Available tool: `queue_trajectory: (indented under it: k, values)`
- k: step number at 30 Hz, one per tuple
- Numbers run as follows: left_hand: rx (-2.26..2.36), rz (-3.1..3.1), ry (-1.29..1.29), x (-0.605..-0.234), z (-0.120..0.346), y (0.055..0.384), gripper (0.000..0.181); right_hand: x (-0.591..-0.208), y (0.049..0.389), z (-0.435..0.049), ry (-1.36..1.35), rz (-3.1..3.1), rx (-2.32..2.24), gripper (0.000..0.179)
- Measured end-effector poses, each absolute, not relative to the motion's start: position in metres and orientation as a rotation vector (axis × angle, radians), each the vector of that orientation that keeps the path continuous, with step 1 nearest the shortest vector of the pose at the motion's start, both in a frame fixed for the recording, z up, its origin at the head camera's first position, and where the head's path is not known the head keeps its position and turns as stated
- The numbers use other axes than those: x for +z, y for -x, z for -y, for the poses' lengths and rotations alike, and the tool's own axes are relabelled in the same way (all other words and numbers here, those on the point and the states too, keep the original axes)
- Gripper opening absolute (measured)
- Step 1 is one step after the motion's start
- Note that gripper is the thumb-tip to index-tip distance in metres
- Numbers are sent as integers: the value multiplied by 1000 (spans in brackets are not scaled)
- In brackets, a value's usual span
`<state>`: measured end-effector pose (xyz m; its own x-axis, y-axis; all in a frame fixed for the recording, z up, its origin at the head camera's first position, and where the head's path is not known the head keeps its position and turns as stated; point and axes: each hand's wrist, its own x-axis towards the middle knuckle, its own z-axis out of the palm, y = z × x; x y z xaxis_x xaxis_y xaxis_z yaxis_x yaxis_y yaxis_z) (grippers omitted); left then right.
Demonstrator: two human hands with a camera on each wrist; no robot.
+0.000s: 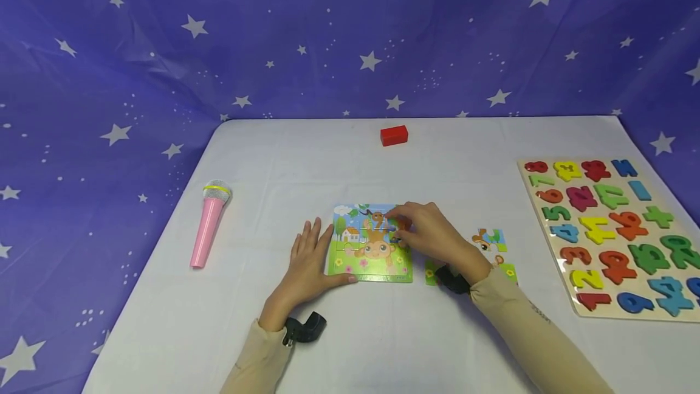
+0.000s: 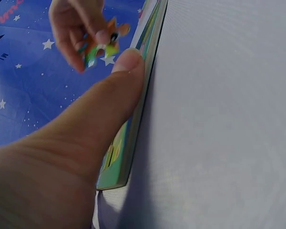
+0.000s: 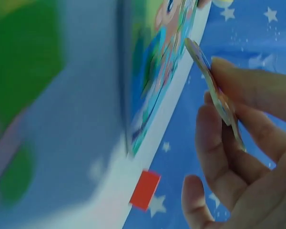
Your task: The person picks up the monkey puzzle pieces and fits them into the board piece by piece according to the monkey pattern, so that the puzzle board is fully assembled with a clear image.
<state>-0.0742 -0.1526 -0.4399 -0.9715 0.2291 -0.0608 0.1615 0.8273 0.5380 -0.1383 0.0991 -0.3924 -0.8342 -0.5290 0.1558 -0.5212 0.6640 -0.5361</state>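
Note:
A square monkey jigsaw puzzle (image 1: 383, 278) lies on the table, with fitted pieces in its tray. My left hand (image 1: 307, 265) rests at its left side, fingers spread and straight, the thumb (image 2: 126, 71) along the near edge. Over the puzzle's right part, my right hand (image 1: 434, 233) pinches a jigsaw piece (image 3: 214, 88) between thumb and fingers. That piece is raised above the tray in the right wrist view. Its printed side, orange and green with an eye, shows in the left wrist view. Below the right forearm are more jigsaw pieces (image 1: 494, 238), partly hidden by the wrist.
A wooden number board (image 1: 552, 242) with colourful figures lies on the right. On the left is a pink toy microphone (image 1: 206, 230). A red block (image 1: 394, 135) sits near the far edge of the white-covered table (image 1: 284, 163), before a purple starry cloth (image 1: 328, 35).

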Motion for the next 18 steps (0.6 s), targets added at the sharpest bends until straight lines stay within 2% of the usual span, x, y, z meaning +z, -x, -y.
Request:
queue_trajectory:
  k: [18]
  values:
    - [833, -2890, -327, -440, 154, 75, 107, -391, 148, -43, 654, -2625, -942, 29]
